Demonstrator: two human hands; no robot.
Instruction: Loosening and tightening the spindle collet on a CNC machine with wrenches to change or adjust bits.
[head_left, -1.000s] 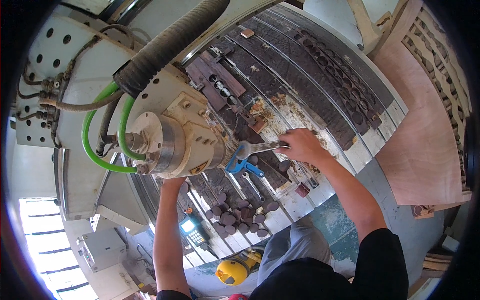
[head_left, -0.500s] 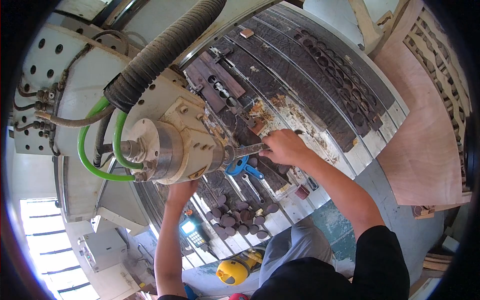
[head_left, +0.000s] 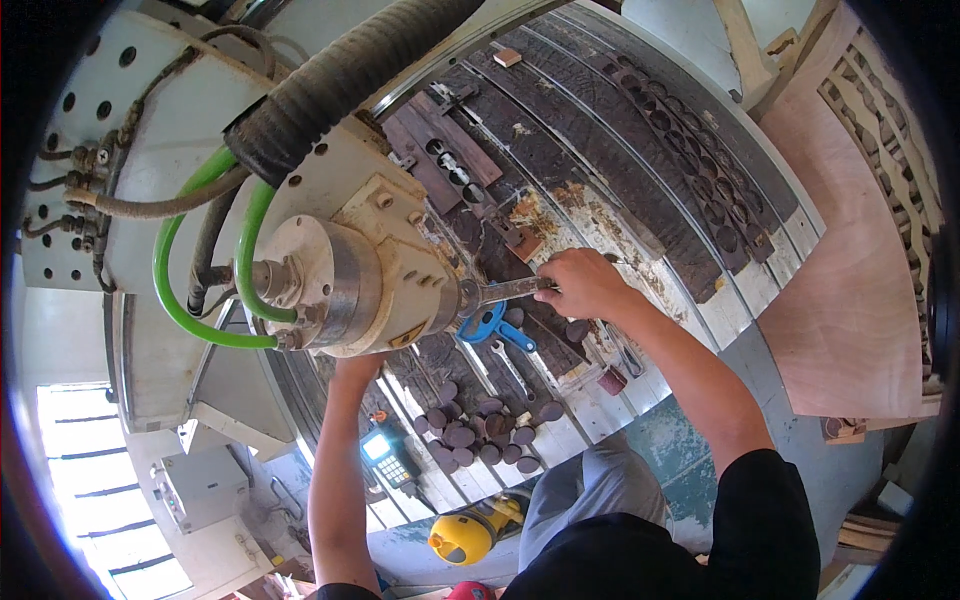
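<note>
From the head view I monitor two bare hands at a cream-and-steel cylindrical spindle head (head_left: 345,285). The governing relation is as follows: the long grey metal wrench (head_left: 515,288) extends leftward from the grip, its long axis running nearly straight across the view and rising slightly toward the right. Its ring-shaped left end lies at the spindle's lower end; I cannot determine whether it is seated on a nut. The right hand (head_left: 585,287) is the nearer one: its fingers are closed around the wrench's outer end. The left hand (head_left: 358,366) is below and to the left, at the underside of the spindle head; its fingers are concealed by the housing, so I cannot tell how far open it is or what it holds. A bright blue flat-handled tool (head_left: 515,338) lies just below the wrench in the view, with a small silver spanner (head_left: 512,370) beside it and a cluster of dark brown round discs (head_left: 460,436) farther down. Markings: a small orange-and-black label (head_left: 407,335) is on the spindle head, and a dark handheld controller (head_left: 392,462) shows a lit screen and keys; I cannot read any lettering on either.
</note>
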